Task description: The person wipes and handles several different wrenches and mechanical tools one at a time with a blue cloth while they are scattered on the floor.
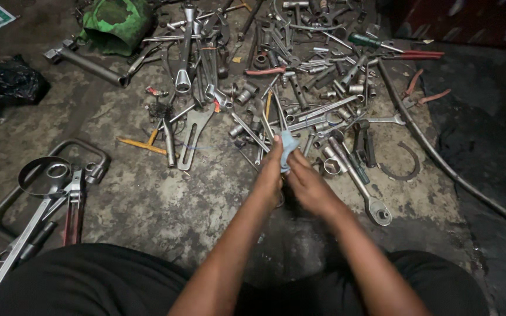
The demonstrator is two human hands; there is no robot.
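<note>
While both hands meet over the floor (147, 205), the left hand (269, 175) and right hand (307, 186) grasp a pale blue cloth (288, 147); the pile of wrenches and sockets (300, 88) lies unsorted beyond.

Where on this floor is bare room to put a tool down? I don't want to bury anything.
Bare concrete lies left of the left hand, between the yellow-handled tool, the ring and spanners at far left and the dark trousers. Another patch sits upper left, between the black bag and the steel pipe. Ahead of both hands, holding a blue cloth, the tool pile is crowded.
</note>
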